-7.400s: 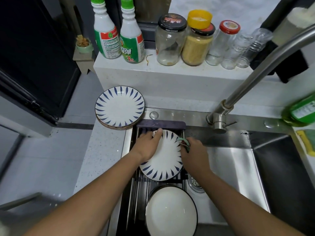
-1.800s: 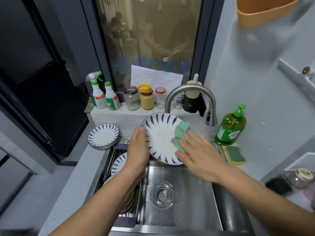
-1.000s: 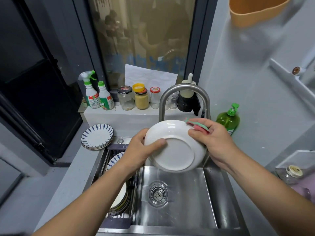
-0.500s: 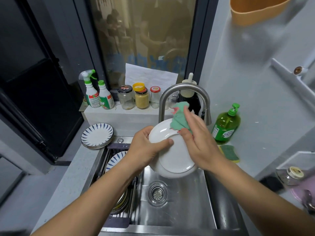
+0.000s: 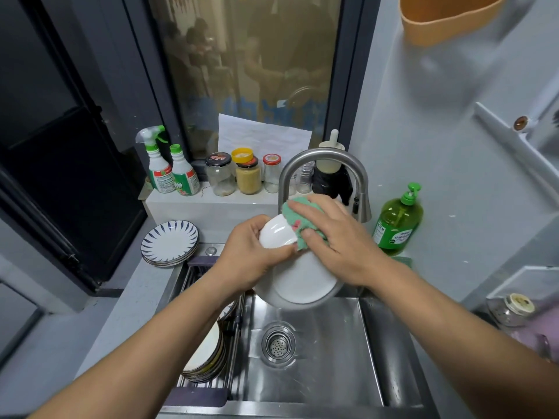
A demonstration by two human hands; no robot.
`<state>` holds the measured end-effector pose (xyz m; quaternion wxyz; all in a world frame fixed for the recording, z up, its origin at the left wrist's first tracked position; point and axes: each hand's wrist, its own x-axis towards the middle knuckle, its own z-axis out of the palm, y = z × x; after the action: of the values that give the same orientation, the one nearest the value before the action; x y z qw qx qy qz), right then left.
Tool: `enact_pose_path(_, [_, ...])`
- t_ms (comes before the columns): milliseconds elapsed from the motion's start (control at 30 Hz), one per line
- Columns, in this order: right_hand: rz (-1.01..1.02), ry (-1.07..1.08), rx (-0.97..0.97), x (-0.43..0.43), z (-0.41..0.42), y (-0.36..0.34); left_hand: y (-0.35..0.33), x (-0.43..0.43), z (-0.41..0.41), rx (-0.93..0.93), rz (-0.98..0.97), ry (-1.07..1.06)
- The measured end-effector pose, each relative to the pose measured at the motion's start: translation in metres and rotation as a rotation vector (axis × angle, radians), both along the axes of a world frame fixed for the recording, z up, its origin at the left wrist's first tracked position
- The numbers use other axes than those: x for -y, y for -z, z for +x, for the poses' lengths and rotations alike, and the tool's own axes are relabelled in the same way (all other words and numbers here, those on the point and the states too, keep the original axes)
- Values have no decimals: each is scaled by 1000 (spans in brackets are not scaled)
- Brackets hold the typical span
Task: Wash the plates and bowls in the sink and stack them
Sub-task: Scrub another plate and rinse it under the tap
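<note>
Steel sink (image 5: 314, 373) under a dark window; left hand (image 5: 251, 261) grips white plate (image 5: 299, 282), right hand (image 5: 335, 240) presses green cloth (image 5: 299, 219).

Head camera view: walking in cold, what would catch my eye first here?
Probably the two hands over the steel sink: the left hand holds a white plate with its underside up, while the right hand presses a green cloth on its upper edge. Next, the stack of blue-patterned plates on the counter at left, and the green soap bottle at right.
</note>
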<state>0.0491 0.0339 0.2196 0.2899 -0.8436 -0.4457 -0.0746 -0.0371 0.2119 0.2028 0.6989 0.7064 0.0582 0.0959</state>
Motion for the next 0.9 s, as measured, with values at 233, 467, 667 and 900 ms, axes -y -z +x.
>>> enact_pose_path(233, [635,180,-634,20,-13,53,0,-8,0,-42,-309,-166])
enact_pose_path(467, [264,221,-241,3,10,8,2,13,5,-40,-116,-63])
enact_pose_path(667, [558,312,-468,-2,4,26,2,11,7,-18,-338,-259])
enact_pose_path(900, [1170,467,-954,-39,-49,43,13,23,16,3,-605,-440])
